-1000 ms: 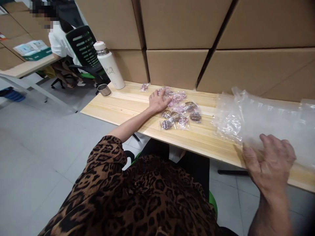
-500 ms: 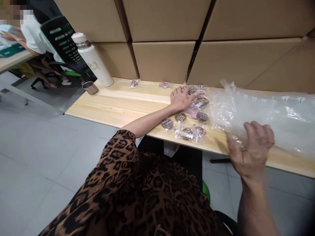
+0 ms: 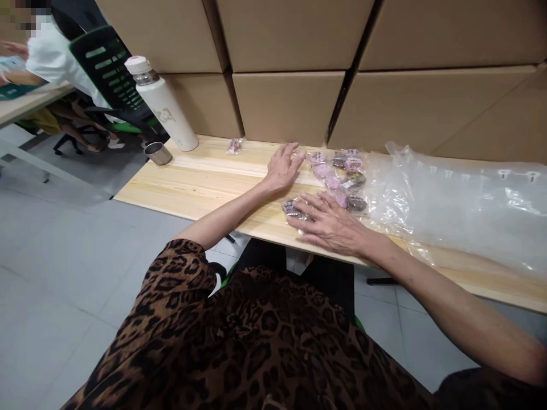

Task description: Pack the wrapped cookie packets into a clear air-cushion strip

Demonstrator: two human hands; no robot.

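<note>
Several small packets (image 3: 333,179) in clear wrapping, pink and dark, lie in a loose group on the wooden table (image 3: 192,188). My left hand (image 3: 284,168) rests left of the group, fingers extended, apparently over the pink packet seen there before. Spread flat, my right hand (image 3: 329,225) lies on the packets at the near edge and hides most of them. A dark round packet (image 3: 293,206) shows at its fingertips. One pink packet (image 3: 235,146) sits alone farther left.
A clear plastic bag (image 3: 461,199) covers the table's right side. A white bottle (image 3: 168,114) and a metal cup (image 3: 158,152) stand at the left end. Cardboard boxes (image 3: 282,105) are stacked behind. At far left, a person in a white top (image 3: 53,54) sits by a green chair (image 3: 111,68).
My right hand has moved left from the plastic bag onto the near packets. My left hand has shifted left off the group, uncovering several pink packets.
</note>
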